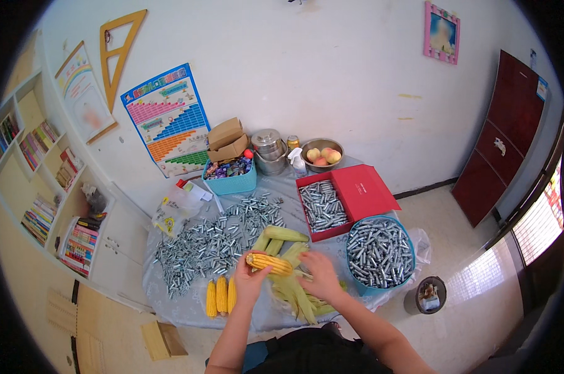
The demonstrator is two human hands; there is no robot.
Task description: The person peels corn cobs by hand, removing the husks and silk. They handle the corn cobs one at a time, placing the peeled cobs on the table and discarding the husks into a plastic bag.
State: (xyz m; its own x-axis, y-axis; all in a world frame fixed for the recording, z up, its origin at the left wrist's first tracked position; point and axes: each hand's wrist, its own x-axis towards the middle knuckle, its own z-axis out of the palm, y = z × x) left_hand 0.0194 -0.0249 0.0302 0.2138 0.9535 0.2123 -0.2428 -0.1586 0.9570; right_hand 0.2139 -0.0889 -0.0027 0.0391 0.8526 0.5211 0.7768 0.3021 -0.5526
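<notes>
While gripping, left hand [249, 278] around peeled corn cob [269, 263].

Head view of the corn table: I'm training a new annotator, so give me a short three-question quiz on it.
1. True or false: the left hand holds a husked corn cob.
2. What does the right hand rest on? A) the green husks B) the red box C) the blue tub
3. How many husked cobs lie on the table left of the left hand?

Key: 1 true; 2 A; 3 three.
</notes>
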